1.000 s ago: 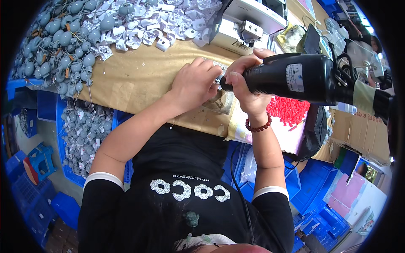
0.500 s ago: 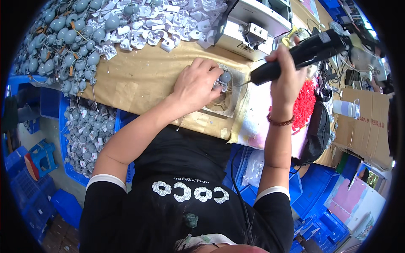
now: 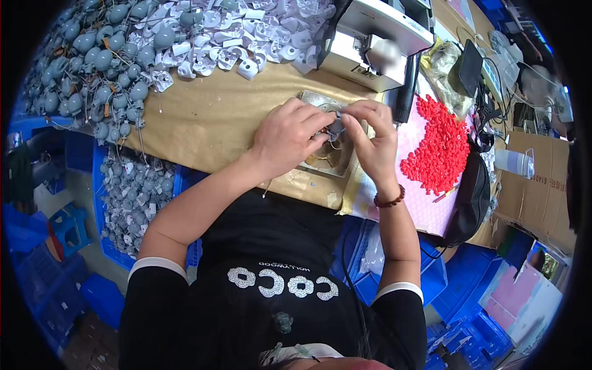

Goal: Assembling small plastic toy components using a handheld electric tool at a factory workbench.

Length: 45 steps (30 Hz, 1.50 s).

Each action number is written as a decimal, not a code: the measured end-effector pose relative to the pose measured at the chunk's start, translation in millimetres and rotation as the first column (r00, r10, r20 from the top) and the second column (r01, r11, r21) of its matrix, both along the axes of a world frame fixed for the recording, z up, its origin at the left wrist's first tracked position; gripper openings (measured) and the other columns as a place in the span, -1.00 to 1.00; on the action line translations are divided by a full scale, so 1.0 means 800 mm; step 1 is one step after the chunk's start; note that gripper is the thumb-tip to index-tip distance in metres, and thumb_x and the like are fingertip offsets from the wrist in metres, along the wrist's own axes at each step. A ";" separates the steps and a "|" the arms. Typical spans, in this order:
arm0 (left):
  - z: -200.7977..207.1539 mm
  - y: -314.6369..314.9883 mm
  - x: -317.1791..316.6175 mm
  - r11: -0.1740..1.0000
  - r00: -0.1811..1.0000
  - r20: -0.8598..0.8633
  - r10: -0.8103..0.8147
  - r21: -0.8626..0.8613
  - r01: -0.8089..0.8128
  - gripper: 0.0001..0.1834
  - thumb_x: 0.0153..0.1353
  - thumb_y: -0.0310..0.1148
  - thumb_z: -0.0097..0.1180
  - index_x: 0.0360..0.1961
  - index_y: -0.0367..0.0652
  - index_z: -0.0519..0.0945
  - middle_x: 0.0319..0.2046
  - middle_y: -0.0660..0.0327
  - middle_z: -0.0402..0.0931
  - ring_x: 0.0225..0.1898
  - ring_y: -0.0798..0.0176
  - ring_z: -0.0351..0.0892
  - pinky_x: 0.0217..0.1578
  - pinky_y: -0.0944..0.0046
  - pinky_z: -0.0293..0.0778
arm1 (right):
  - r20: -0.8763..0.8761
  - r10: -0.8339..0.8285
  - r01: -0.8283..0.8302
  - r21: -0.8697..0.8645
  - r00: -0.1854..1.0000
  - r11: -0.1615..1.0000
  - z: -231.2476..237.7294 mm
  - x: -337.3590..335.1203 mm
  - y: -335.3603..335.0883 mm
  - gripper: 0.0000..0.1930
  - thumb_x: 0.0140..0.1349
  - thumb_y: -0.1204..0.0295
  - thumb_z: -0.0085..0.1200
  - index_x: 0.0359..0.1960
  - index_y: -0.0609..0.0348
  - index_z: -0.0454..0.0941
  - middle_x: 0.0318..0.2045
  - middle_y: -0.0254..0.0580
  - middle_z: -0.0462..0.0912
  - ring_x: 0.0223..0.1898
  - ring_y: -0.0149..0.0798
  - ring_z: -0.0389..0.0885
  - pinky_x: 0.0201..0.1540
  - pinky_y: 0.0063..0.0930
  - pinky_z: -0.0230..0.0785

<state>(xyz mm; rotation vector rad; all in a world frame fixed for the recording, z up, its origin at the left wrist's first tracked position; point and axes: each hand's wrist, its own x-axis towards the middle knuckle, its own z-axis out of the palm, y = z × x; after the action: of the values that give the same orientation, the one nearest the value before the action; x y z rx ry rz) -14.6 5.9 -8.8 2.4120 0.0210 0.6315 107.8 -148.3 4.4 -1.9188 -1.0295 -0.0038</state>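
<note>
Left fingers (image 3: pixel 317 121) and right fingers (image 3: pixel 356 129) nearly closed, pinching small rounded grey part (image 3: pixel 337 127), partly hidden, over metal block (image 3: pixel 315 98).

Tally: one left hand (image 3: pixel 285 139), one right hand (image 3: pixel 377 147), one grey part (image 3: pixel 336 127). One beaded bracelet (image 3: pixel 390 198), one black power tool (image 3: pixel 406 98), one bottle (image 3: pixel 513 163), one blue stool (image 3: pixel 73 227). Heaps: red pieces (image 3: pixel 436 151), one; white parts (image 3: pixel 248 43), one; grey globes (image 3: pixel 103 59), two (all too crowded to count singly).
</note>
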 end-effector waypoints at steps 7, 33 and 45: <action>0.004 0.001 -0.004 0.988 1.000 -0.027 -0.011 -0.152 0.007 -0.64 0.03 -0.40 0.36 -0.09 -0.08 0.62 -0.30 0.23 0.57 -0.37 0.20 0.55 -0.33 0.23 0.50 | -0.485 0.086 0.115 0.369 0.870 0.922 0.033 0.004 0.048 -0.88 0.35 0.51 0.14 -0.24 0.35 0.64 -0.29 -0.35 0.66 -0.24 -0.53 0.53 -0.13 -0.65 0.36; -0.043 0.258 -0.629 0.242 0.187 -0.159 0.969 0.492 -0.836 -0.70 0.10 -0.41 0.21 -0.10 -0.17 0.65 -0.11 0.04 0.61 -0.02 -0.08 0.55 0.03 -0.04 0.44 | 0.418 0.015 0.281 -0.635 0.908 0.720 -0.060 0.196 -0.196 -0.75 0.34 0.39 0.09 -0.03 0.24 0.61 -0.05 0.03 0.59 -0.02 0.05 0.56 0.04 -0.14 0.41; 0.014 0.157 -0.106 0.915 0.979 0.096 0.177 0.350 -0.200 -0.70 -0.03 -0.50 0.27 -0.19 -0.15 0.66 -0.22 0.20 0.59 -0.12 0.09 0.55 -0.10 0.14 0.52 | 0.465 -0.007 0.329 -0.614 0.885 0.717 -0.058 0.199 -0.195 -0.84 0.25 0.55 0.04 -0.18 0.29 0.61 -0.16 0.04 0.61 -0.11 0.07 0.59 -0.02 -0.19 0.44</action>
<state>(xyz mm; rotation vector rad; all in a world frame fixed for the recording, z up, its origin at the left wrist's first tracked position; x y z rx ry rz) -99.7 131.8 2.4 2.7633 0.1242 0.8629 266.9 -304.1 -42.3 -2.7884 -1.2467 -0.1971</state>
